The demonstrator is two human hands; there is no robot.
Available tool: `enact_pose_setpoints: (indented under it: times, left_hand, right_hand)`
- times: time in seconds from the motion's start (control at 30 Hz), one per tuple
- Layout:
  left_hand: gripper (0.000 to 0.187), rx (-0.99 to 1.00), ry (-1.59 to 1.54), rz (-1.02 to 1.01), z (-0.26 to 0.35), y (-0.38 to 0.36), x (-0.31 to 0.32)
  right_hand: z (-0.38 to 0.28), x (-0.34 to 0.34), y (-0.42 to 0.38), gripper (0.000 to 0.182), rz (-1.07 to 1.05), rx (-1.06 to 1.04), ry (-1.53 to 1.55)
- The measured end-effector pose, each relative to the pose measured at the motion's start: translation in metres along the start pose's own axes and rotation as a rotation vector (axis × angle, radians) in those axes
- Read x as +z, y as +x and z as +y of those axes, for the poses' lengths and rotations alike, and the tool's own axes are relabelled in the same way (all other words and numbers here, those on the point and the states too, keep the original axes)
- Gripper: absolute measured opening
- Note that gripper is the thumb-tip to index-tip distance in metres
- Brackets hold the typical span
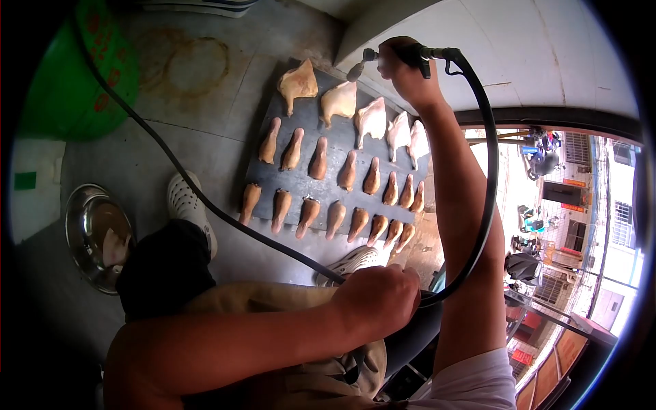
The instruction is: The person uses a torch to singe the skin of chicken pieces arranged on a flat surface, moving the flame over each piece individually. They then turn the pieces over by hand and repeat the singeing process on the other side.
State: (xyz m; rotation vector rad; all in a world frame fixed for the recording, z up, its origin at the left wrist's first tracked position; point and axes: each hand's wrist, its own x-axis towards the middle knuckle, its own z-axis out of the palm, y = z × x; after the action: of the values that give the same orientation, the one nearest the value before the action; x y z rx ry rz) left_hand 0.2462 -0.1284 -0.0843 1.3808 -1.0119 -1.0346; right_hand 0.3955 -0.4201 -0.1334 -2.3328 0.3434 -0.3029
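Note:
My right hand (408, 68), stretched forward, is closed around the handle of a gas torch (430, 55). The torch's nozzle points left and down, over the top row of raw chicken leg quarters (338, 102); I can make out no flame. A black hose (490, 157) runs from the torch back along my right forearm. Near my lap my left hand (379, 301) is closed around that hose. Below the leg quarters, two rows of browned drumsticks (320, 158) lie on a dark flat board (304, 123). The quarters at right look paler.
A steel bowl (82, 263) with a pale piece of meat stands at lower left. A green tub (75, 82) is at upper left. The hose crosses above the floor near my shoes (188, 198). A white wall (547, 55) borders the right, with a street opening below it.

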Motion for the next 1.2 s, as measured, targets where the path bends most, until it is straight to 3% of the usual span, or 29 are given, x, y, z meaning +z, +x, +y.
enact_pose_setpoints:
  times: [0.8, 1.2]
  left_hand:
    - [0.018, 0.002, 0.021, 0.022, -0.001, 0.001, 0.001]
    - [0.023, 0.024, 0.078, -0.073, -0.004, 0.002, 0.003]
  right_hand:
    - [0.002, -0.005, -0.007, 0.023, 0.110, 0.108, 0.060]
    - [0.005, -0.008, -0.012, 0.025, 0.109, 0.118, 0.056]
